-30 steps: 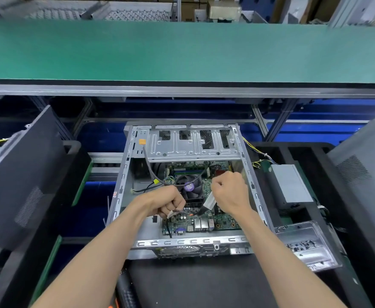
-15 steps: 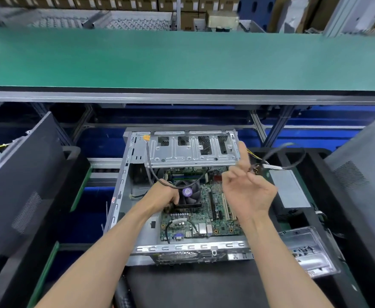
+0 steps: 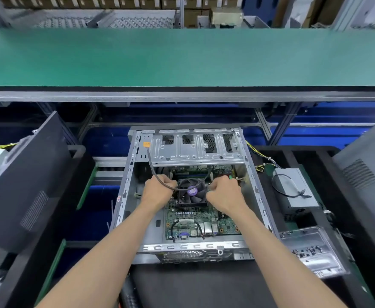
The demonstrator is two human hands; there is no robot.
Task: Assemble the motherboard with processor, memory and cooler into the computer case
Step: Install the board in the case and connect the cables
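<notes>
In the head view, an open computer case (image 3: 188, 194) is seen lying on its side on a black mat (image 3: 195, 283), in front of a long green conveyor belt (image 3: 186, 56). A green motherboard (image 3: 202, 221) is seated in the case floor, and a black cooler (image 3: 192, 192) with a fan and a purple round sticker is mounted near the board's middle. No writing on the sticker can be read. A silver drive cage (image 3: 195, 148) spans the case at 12 o'clock from the cooler.

The left hand (image 3: 158, 191) is placed at 9 o'clock from the cooler, touching its edge, with fingers curled downward; a black cable (image 3: 160, 180) passes over its knuckles, but whether anything is gripped cannot be told. The cable is led up to an orange tag (image 3: 146, 144) at the cage's left corner. The right hand (image 3: 223, 194) is held at 3 o'clock from the cooler, fingers curled into a loose fist over the board; what it holds, if anything, cannot be told. A second black cable (image 3: 187, 227) is looped at 6 o'clock from the cooler, near the rear ports.

Outside the case, at 3 o'clock, a grey power supply (image 3: 295, 190) with yellow wires is seen, and at 4 o'clock a clear plastic tray (image 3: 313, 252) of small parts. A dark side panel (image 3: 24, 181) leans at 9 o'clock. No brand or label is legible.
</notes>
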